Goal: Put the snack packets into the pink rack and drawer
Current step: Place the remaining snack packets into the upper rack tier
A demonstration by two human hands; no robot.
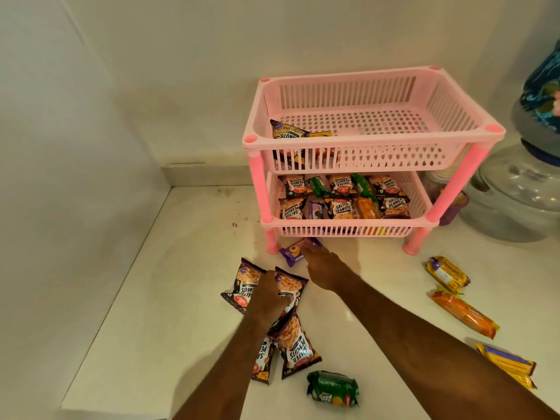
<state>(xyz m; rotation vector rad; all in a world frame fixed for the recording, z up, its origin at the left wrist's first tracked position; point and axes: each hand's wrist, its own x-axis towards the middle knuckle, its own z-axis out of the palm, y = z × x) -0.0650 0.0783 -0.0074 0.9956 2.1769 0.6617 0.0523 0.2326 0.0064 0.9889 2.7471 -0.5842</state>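
A pink two-tier rack [372, 144] stands on a white counter [169, 298] against a pale wall. Its lower tier is crowded with snack packets [342, 197], mostly salted peanuts with a few green, blue and orange ones; the upper tier holds a peanut packet [286, 131] and others in its left front corner, the rest bare. Two bare arms reach in from below. The left hand [266, 298] lies palm-down, fingers curled, on a cluster of peanut packs [295, 341] on the counter; whether it grips one cannot be told. The right hand [322, 268] stretches forward, fingertips on a purple packet [292, 253] lying just in front of the rack's left front leg; its grip cannot be told either. A green packet [333, 388] lies near the front edge. To the right lie two yellow-purple packets [447, 274] and an orange one [463, 313], well apart from the hands. Glass jars [515, 192] stand right of the rack.
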